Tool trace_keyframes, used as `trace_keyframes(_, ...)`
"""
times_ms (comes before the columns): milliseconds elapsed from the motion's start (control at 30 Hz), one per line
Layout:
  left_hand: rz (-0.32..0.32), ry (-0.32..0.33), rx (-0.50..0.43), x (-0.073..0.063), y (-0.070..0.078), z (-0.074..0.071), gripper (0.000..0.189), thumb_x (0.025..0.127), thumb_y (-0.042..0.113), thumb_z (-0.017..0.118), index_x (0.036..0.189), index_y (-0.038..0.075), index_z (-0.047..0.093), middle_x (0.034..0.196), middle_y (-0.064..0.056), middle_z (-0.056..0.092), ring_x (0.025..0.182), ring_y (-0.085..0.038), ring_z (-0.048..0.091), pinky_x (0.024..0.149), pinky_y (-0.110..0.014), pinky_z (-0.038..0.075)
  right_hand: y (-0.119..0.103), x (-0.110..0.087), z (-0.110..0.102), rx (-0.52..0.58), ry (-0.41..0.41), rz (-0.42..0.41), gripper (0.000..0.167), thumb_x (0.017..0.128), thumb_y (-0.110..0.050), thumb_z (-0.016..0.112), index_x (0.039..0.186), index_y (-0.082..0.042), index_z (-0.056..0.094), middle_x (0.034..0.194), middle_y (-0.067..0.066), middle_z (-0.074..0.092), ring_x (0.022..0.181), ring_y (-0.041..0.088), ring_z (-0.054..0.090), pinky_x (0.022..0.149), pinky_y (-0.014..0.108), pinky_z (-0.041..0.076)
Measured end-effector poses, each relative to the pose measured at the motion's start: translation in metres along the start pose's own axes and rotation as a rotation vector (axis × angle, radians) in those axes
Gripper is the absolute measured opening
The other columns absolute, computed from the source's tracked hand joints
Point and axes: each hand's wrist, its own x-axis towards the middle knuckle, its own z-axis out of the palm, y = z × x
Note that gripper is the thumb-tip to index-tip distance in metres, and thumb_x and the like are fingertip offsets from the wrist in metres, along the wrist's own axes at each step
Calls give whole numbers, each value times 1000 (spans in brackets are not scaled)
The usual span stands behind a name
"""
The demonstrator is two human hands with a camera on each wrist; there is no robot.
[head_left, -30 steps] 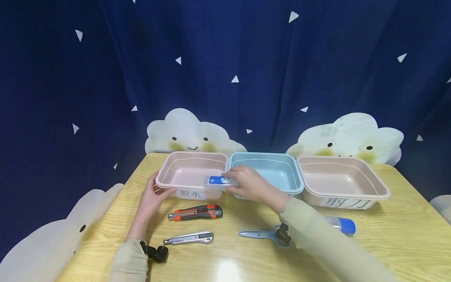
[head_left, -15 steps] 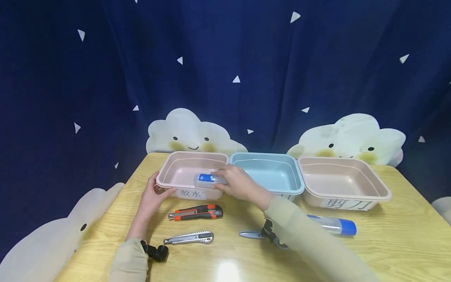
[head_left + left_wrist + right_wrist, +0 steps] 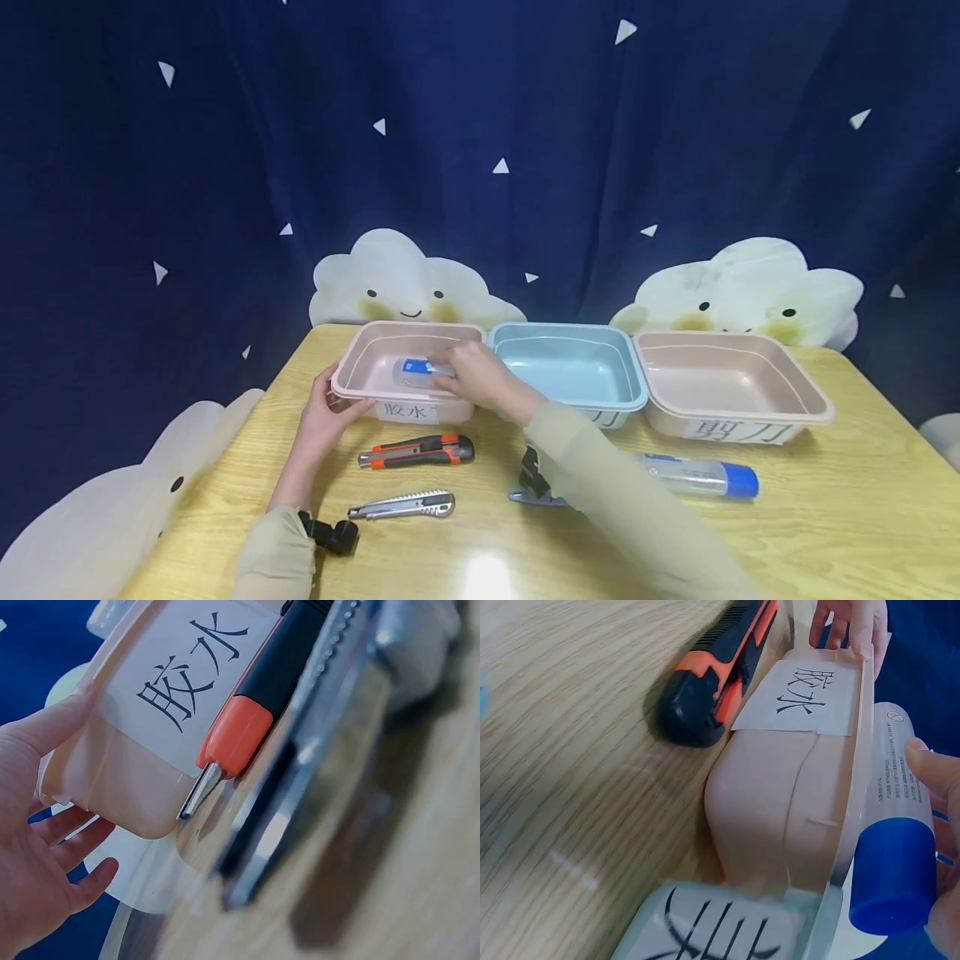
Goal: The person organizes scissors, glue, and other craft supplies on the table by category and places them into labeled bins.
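Note:
In the head view my right hand (image 3: 483, 379) holds a clear glue bottle (image 3: 415, 372) with a blue label, tilted onto its side within the opening of the left pink bin (image 3: 453, 411). The right wrist view shows the bottle's blue cap (image 3: 892, 877), with thumb and fingers around the body close to the bin's rim. My left hand (image 3: 324, 421) grips that bin's front left corner. Its thumb lies on the rim and its fingers reach round the side, as the left wrist view shows. A paper label (image 3: 184, 682) with Chinese characters covers the bin's front.
A light blue bin (image 3: 566, 383) and a beige bin (image 3: 727, 387) continue the row. In front lie an orange-black utility knife (image 3: 416, 451), a silver utility knife (image 3: 405, 505), scissors (image 3: 534, 498) and another blue-capped glue bottle (image 3: 697, 477). The right sleeve partly hides the scissors and that bottle.
My right hand has carried the glue bottle leftward from the pink bin's right front edge to over its inside. More of the bottle on the table shows now, less of the scissors. My left hand stays put.

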Motion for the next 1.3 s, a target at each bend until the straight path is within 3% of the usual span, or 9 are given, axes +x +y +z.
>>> trace_keyframes(200, 4, 8, 0, -1, -1, -1, 91, 75, 31, 74, 145, 19, 16, 140, -13, 34, 119, -32, 41, 98, -45, 39, -5, 14, 3, -56, -38, 34, 39, 84, -37, 63, 113, -12, 65, 101, 5, 69, 84, 18, 65, 79, 32, 51)
trace_keyframes(400, 17, 7, 2, 1, -2, 0, 90, 76, 31, 73, 145, 18, 16, 140, -14, 34, 119, -32, 41, 99, -46, 39, -7, 26, 8, -82, -2, 76, 38, 83, -40, 63, 112, -16, 66, 94, 3, 70, 81, 17, 65, 74, 30, 51)
trace_keyframes(667, 12, 0, -11, -2, -3, 0, 89, 77, 28, 73, 145, 17, 16, 138, -15, 35, 119, -32, 41, 100, -45, 39, -17, 36, 27, 141, -41, 169, 39, 83, -35, 64, 116, -13, 63, 116, 2, 63, 110, 17, 56, 94, 29, 45)
trace_keyframes(1033, 22, 4, -38, 0, -2, 1, 87, 77, 24, 73, 144, 17, 17, 137, -16, 36, 119, -33, 41, 100, -45, 39, -15, 36, 45, 223, -15, 216, 34, 78, -28, 71, 109, -13, 67, 109, 1, 66, 106, 16, 59, 93, 26, 46)
trace_keyframes(1300, 14, 9, -34, -1, -2, 0, 88, 77, 27, 73, 144, 19, 18, 138, -14, 36, 120, -32, 40, 100, -46, 38, -12, 37, 50, 302, -75, 266, 32, 76, -23, 73, 105, -12, 68, 107, 2, 67, 106, 17, 59, 94, 28, 45)
